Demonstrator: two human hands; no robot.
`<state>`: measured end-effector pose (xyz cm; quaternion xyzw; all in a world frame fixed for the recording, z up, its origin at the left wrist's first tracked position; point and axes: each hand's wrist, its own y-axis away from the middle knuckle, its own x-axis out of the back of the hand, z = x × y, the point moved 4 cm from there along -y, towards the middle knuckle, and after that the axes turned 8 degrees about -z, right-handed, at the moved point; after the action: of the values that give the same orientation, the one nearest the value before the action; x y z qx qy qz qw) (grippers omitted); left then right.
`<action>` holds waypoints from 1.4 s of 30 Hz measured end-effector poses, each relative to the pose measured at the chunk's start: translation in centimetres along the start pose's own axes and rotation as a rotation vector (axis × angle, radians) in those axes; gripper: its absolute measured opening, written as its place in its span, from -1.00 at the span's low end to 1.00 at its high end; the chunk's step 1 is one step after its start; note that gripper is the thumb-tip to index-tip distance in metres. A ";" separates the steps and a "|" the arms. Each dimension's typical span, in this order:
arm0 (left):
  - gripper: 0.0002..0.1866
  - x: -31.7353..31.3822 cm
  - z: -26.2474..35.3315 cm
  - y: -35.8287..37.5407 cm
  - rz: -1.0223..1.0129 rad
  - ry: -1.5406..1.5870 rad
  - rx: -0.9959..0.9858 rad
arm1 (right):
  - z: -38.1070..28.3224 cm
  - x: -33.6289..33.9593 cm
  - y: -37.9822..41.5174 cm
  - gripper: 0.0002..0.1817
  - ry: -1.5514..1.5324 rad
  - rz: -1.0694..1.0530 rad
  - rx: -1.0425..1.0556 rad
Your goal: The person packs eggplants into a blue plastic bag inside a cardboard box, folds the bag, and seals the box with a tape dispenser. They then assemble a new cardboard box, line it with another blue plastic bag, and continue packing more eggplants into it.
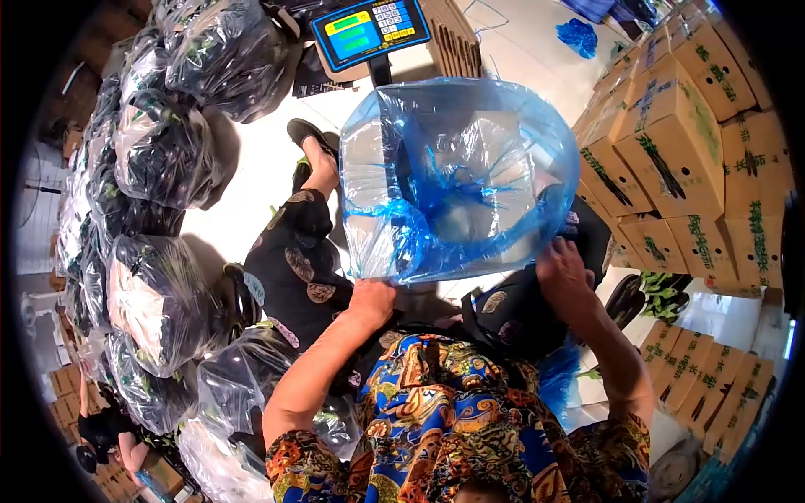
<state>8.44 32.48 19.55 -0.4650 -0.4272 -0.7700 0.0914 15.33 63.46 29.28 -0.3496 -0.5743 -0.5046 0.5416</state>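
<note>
Two bare hands hold one large translucent blue plastic bag [457, 180] by its lower rim, directly ahead of the person and above the lap. The left hand [371, 299] is clenched on the rim at the bag's lower left corner; the right hand [563, 270] grips the rim at the lower right, fingers curled into the film. The bag stands inflated and open toward the person, its long axis running away from the hands toward the blue digital weighing scale [371, 31] beyond it. Both hands sit about equally near the bag, one at each side of its mouth. Clear plastic sacks of dark produce [159, 151] are piled to the left; stacked brown cardboard cartons [671, 142] stand to the right.
</note>
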 end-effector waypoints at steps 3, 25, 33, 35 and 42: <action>-0.38 -0.9 -0.8 -1.1 0.224 0.331 -0.126 | 1.6 -7.9 -0.2 -0.64 -0.005 0.126 0.109; -0.42 16.8 3.2 -12.9 0.125 0.280 -0.121 | 1.6 -3.1 -5.1 -0.67 -0.957 -0.011 -0.145; -0.77 11.1 -3.9 -18.3 -0.022 -0.237 0.110 | 1.3 -5.1 -5.4 -0.80 -0.763 -0.046 -0.367; -0.76 9.9 -5.1 -17.7 -0.062 -0.232 0.107 | 0.1 -5.2 -6.1 -0.76 -0.475 -0.149 -0.371; -0.77 8.9 -5.3 -17.6 0.021 0.040 0.045 | 0.4 -7.0 -5.9 -0.83 -0.077 -0.253 -0.388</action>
<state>-9.31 41.68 15.47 -0.4520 -0.4375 -0.7683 0.1183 10.85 63.39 21.36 -0.3914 -0.5262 -0.6555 0.3744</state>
